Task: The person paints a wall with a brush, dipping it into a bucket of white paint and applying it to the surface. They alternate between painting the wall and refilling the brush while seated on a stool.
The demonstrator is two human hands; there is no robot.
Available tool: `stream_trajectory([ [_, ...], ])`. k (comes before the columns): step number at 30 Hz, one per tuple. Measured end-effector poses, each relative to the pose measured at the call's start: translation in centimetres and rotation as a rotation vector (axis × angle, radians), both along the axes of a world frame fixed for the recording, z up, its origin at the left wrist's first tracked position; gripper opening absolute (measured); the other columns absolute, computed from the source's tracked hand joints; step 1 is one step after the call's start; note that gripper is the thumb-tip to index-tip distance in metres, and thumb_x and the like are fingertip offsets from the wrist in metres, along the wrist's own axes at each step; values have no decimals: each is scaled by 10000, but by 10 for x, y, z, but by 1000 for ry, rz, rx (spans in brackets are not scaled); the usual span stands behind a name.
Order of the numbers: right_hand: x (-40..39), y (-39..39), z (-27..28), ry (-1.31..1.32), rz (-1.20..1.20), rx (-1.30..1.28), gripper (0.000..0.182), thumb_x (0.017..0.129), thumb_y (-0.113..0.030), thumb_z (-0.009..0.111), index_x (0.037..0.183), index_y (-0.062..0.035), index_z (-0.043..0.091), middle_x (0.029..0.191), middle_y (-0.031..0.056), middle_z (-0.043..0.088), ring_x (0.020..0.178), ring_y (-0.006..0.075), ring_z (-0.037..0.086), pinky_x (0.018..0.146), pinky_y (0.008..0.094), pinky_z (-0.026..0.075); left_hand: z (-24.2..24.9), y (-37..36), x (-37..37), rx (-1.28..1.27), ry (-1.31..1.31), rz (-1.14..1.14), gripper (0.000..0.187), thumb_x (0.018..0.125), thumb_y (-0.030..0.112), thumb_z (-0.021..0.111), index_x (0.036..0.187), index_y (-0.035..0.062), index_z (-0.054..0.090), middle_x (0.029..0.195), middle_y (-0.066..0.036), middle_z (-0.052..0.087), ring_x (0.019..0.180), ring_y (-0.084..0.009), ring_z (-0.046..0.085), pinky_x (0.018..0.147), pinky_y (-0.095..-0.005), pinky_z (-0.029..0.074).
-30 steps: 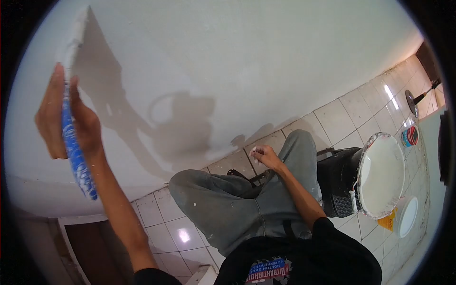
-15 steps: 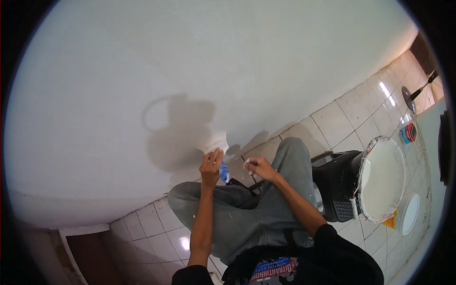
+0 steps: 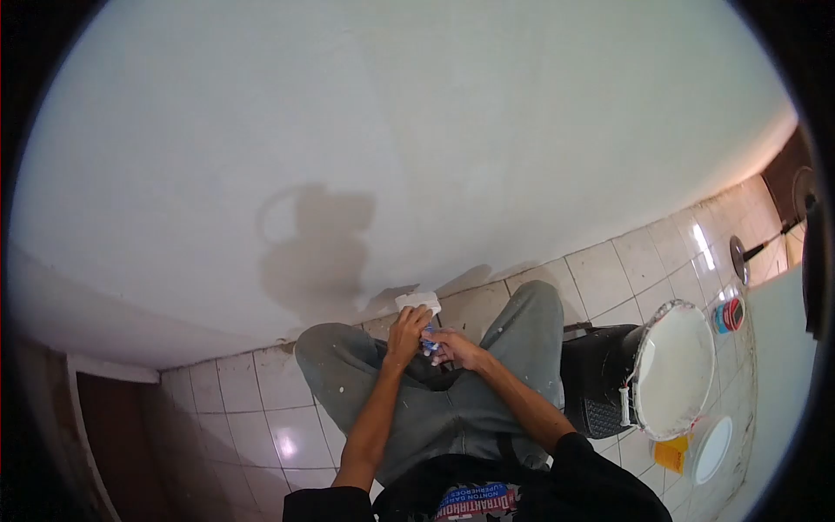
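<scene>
Over my lap, my left hand (image 3: 408,334) is closed round a white, flat-ended tool (image 3: 419,301) with a blue part (image 3: 430,339) below it. My right hand (image 3: 456,348) meets the left one at that blue part, its fingers bent against it. The tool's pale end points toward the foot of the white wall (image 3: 348,139). My fingers hide much of the tool's middle.
A large white-filled bucket (image 3: 675,370) stands on a black stool (image 3: 593,383) at my right. Beyond it are a small tin (image 3: 728,315), a round white lid (image 3: 713,450) and a yellow item (image 3: 671,453) on the tiled floor (image 3: 261,383). A doorway (image 3: 122,426) shows at lower left.
My left hand has brought the tool away from the wall and down toward my lap. My right hand has come across and closed on its blue part. The view has shifted.
</scene>
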State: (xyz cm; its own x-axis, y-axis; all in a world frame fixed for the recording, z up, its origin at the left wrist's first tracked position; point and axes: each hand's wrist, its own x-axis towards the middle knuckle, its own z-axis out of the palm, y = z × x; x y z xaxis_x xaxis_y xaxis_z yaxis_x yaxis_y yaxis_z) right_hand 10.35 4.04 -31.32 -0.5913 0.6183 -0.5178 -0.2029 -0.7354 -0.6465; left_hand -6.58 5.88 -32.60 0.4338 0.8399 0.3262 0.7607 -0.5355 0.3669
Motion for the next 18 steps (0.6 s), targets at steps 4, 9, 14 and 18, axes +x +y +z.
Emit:
stream_trajectory([
  [4, 1, -3, -10, -48, 18, -19, 336, 895, -376, 656, 993, -63, 582, 785, 9, 589, 605, 103, 566, 594, 253, 511, 21, -20, 14, -3, -40, 499, 408, 761, 37, 654, 1166, 60, 607, 1223, -189, 558, 1135, -383, 516, 941, -460, 455],
  [9, -5, -1, -12, -142, 80, 20, 341, 888, -361, 673, 1019, -62, 576, 783, -7, 573, 602, 94, 550, 548, 238, 494, -43, -21, -7, -1267, -1080, 869, 323, 896, 184, 629, 1167, 13, 582, 1080, -170, 637, 1003, -377, 599, 863, -444, 488],
  [14, -2, 3, -17, -370, 82, 253, 376, 897, -378, 647, 1037, -33, 600, 733, 55, 616, 612, 157, 593, 550, 285, 494, -103, 13, -4, -1403, -1569, 671, 269, 957, 263, 569, 1064, 17, 556, 834, -122, 645, 702, -287, 627, 627, -392, 513],
  [18, 19, 14, -26, -959, -37, 772, 310, 897, -311, 617, 1005, -20, 617, 709, 178, 647, 664, 332, 647, 617, 413, 498, -104, 60, -5, -1288, -1712, 739, 185, 953, 232, 569, 954, 56, 510, 720, -100, 574, 556, -225, 548, 503, -362, 459],
])
